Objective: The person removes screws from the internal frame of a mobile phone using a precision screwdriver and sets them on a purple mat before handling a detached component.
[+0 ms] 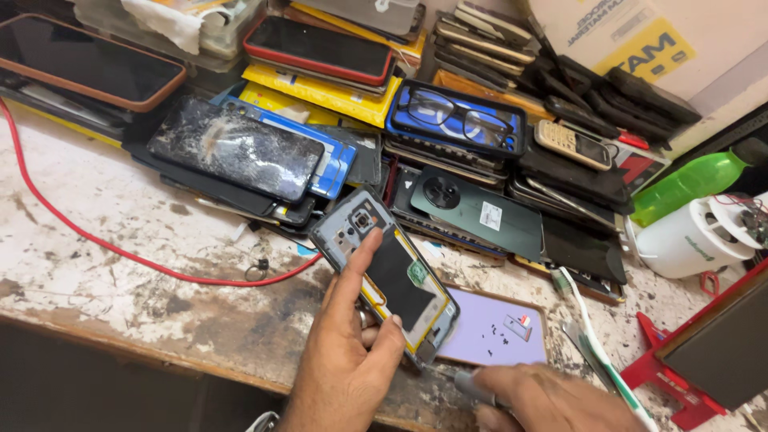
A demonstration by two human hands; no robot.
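We have our left hand [346,364] wrapped around an opened phone [386,276], back cover off, its insides and camera module facing up at us. The index finger stretches up along the phone's left edge, the thumb presses on its lower face, and the other fingers sit underneath, so the grip is closed firmly on it. The phone tilts, top end pointing up and away from the hand, lower end nearest our right hand.

Our right hand [552,400] comes in low, just beside the phone's bottom corner, fingers curled tight around a grey-handled screwdriver [468,386] whose tip points at that corner; whether the tip touches, we cannot tell. The two hands are close but apart.

Just above the right hand lies a lilac back cover [512,320] with tiny dark screws [494,334] scattered on it. Left of the left hand a red cable [120,252] loops over the worn workbench [120,296]. Beyond both hands, stacked phones, one with a cracked screen [236,156], and a pair of glasses [454,116] resting on the pile.
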